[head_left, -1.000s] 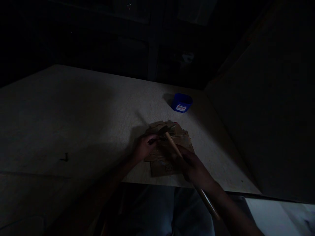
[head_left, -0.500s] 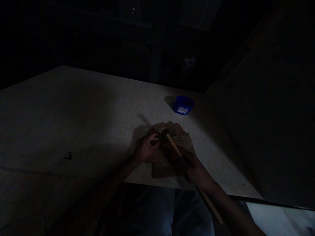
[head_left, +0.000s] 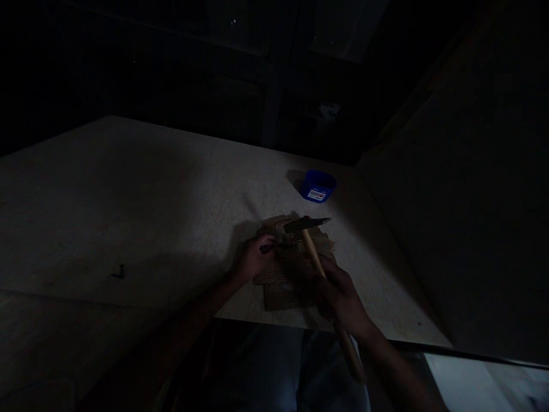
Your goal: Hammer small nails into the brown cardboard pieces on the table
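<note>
The scene is very dark. My right hand (head_left: 338, 294) is closed round the wooden handle of a hammer (head_left: 312, 252), whose dark metal head hangs a little above a stack of brown cardboard pieces (head_left: 287, 280) near the front edge of a pale table (head_left: 150, 200). My left hand (head_left: 253, 257) rests on the left side of the cardboard, fingers pinched on a small dark thing that I cannot make out, just below the hammer head.
A small blue tub (head_left: 317, 186) with a white label stands on the table behind the cardboard. A tiny dark object (head_left: 119, 272) lies at the table's left. A large dark panel (head_left: 463, 217) rises along the right side.
The hammer head has lifted up and to the right from the cardboard, where it lay half a second ago. My left hand has stayed in place.
</note>
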The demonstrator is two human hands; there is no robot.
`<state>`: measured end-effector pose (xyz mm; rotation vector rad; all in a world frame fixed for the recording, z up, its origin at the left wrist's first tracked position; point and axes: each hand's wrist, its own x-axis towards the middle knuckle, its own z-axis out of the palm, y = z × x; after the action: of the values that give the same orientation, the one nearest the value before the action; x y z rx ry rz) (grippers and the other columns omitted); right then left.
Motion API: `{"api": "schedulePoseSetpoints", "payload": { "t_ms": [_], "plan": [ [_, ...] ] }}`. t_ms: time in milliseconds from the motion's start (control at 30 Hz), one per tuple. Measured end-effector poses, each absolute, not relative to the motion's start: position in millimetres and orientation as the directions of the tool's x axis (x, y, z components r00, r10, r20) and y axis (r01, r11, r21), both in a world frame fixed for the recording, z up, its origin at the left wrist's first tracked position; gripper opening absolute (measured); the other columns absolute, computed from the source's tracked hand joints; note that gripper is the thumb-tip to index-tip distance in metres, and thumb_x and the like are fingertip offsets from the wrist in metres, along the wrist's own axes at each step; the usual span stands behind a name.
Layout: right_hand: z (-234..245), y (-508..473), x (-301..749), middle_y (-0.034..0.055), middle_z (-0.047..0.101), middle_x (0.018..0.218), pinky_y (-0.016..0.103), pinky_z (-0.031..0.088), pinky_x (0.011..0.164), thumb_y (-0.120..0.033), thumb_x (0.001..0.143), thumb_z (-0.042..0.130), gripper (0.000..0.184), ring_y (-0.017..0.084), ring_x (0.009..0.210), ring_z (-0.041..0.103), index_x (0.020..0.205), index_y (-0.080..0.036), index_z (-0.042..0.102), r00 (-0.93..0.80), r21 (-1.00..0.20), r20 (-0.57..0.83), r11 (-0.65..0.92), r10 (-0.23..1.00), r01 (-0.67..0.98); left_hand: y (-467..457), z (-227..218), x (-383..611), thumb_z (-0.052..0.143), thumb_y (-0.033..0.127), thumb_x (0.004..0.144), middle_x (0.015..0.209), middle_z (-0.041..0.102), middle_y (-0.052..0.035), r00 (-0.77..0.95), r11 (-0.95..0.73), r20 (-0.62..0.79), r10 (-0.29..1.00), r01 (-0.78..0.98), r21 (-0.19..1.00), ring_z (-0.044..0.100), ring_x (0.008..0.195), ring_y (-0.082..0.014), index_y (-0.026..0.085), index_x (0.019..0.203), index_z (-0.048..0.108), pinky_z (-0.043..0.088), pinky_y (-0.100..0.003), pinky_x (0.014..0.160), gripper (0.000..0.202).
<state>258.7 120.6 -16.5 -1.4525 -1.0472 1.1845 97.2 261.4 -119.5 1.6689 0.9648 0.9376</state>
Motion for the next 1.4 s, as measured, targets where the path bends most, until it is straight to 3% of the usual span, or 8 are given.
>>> {"api": "schedulePoseSetpoints", "payload": {
  "t_ms": [133,233,500,733,967,1167,1400],
  "plan": [
    [-26,128,254,-0.0141,0.037,0.044,0.015,0.026,0.025,-0.051,0.082,0.068,0.064,0.004,0.028,0.024,0.134,-0.016,0.055,0.225,-0.945,-0.286,-0.236,0.932,-0.225,261,-120,97,0.070,0.022,0.080,0.085,0.076,-0.0017,0.390,-0.264,0.170,0.905,0.203,0.943,0.070,0.076,-0.0155,0.020,0.103,0.070,0.056,-0.027,0.072,0.023],
    [-37,133,255,-0.0152,0.038,0.045,0.014,0.026,0.023,-0.048,0.080,0.071,0.064,0.004,0.027,0.024,0.133,-0.017,0.052,0.286,-0.928,-0.283,-0.187,0.915,-0.321,260,-123,97,0.070,0.024,0.082,0.086,0.075,-0.0018,0.412,-0.293,0.201,0.889,0.174,0.940,0.067,0.075,-0.0135,0.019,0.107,0.069,0.054,-0.025,0.070,0.026],
    [-36,116,259,-0.0154,0.036,0.042,0.014,0.027,0.023,-0.051,0.082,0.072,0.061,0.005,0.026,0.026,0.129,-0.017,0.052,0.316,-0.936,-0.284,-0.190,0.906,-0.296,260,-123,100,0.073,0.029,0.081,0.088,0.071,-0.0005,0.443,-0.349,0.237,0.865,0.192,0.917,0.063,0.069,-0.0114,0.022,0.108,0.071,0.052,-0.023,0.065,0.028],
    [-42,136,253,-0.0151,0.039,0.046,0.014,0.028,0.023,-0.047,0.078,0.075,0.057,0.003,0.027,0.023,0.122,-0.019,0.054,0.266,-0.893,-0.267,-0.134,0.926,-0.429,264,-130,101,0.070,0.027,0.085,0.089,0.074,-0.0014,0.445,-0.358,0.234,0.864,0.216,0.909,0.064,0.070,-0.0127,0.023,0.102,0.074,0.052,-0.025,0.065,0.018],
    [-63,136,259,-0.0152,0.039,0.050,0.014,0.029,0.023,-0.041,0.080,0.074,0.051,0.003,0.028,0.021,0.123,-0.022,0.054,0.254,-0.853,-0.218,-0.057,0.942,-0.520,263,-125,96,0.072,0.029,0.081,0.087,0.071,-0.0019,0.454,-0.408,0.299,0.839,0.162,0.898,0.063,0.072,-0.0132,0.021,0.106,0.071,0.053,-0.025,0.067,0.026],
    [-51,96,274,-0.0143,0.040,0.048,0.012,0.028,0.023,-0.039,0.083,0.073,0.043,0.002,0.026,0.022,0.119,-0.021,0.057,0.298,-0.877,-0.197,-0.032,0.934,-0.480,252,-102,74,0.061,0.022,0.083,0.107,0.069,-0.0076,0.310,-0.586,0.516,0.799,0.204,0.784,0.065,0.097,-0.0184,0.020,0.111,0.066,0.053,-0.032,0.088,0.029],
    [-65,69,312,-0.0141,0.039,0.049,0.012,0.030,0.023,-0.037,0.083,0.075,0.043,0.002,0.027,0.022,0.120,-0.023,0.059,0.320,-0.854,-0.226,-0.030,0.920,-0.519,244,-96,0,0.051,0.026,0.084,0.103,0.069,-0.0069,-0.012,-0.363,0.419,0.908,0.477,0.801,0.067,0.093,-0.0197,0.019,0.105,0.066,0.054,-0.033,0.088,0.026]
  ]
}}
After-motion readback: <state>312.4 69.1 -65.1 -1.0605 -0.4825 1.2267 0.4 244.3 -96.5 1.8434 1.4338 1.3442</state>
